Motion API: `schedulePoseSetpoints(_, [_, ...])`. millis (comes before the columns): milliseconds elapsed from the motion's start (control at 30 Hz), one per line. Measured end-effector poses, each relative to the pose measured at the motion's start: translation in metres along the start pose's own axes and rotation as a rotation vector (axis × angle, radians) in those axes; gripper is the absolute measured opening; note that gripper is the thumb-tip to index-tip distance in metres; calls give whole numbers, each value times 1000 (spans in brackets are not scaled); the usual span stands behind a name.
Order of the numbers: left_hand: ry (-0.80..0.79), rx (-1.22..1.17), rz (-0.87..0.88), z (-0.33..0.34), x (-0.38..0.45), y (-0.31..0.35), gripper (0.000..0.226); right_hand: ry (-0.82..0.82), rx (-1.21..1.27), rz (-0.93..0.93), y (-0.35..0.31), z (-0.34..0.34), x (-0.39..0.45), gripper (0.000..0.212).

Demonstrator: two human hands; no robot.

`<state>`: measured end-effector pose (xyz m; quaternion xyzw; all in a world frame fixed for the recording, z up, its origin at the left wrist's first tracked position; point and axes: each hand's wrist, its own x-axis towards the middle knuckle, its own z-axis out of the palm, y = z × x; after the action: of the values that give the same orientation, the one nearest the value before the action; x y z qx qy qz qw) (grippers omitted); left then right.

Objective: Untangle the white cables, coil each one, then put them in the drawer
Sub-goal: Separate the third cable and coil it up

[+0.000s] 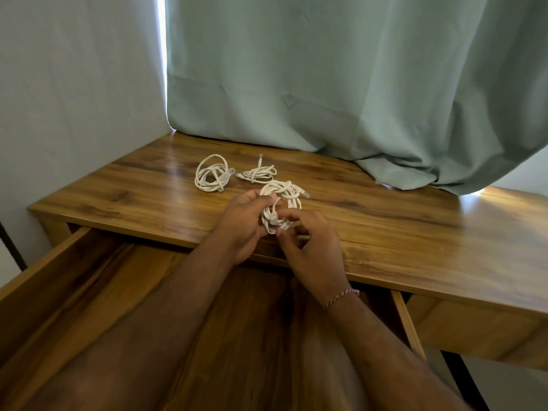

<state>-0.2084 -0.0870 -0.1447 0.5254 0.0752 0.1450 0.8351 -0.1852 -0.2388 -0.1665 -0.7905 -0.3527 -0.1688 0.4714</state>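
Note:
A coiled white cable (283, 192) is held just above the wooden desk top (415, 232), near its front edge. My left hand (244, 223) grips the coil's left side. My right hand (311, 247) pinches the cable's end with its clear plug at the coil's lower part. Two more white cables lie coiled on the desk behind: a round coil (211, 173) to the left and a flatter bundle (258, 173) beside it. The desk's drawer (74, 277) stands pulled open below my forearms, its wooden bottom bare where visible.
A green curtain (355, 84) hangs behind and drapes onto the desk's back right. A pale wall (74, 84) closes off the left side. A second, closed drawer front (474, 330) sits at the right.

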Motion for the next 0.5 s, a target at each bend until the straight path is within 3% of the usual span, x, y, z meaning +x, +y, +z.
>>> schedulePoseSetpoints(233, [-2,31,32,1,1,-3,10,5,-61,-21,1,1,-1,53])
schedulePoseSetpoints(500, [11,33,29,4,0,-2,12,31,-79,-19,1,3,-1,53])
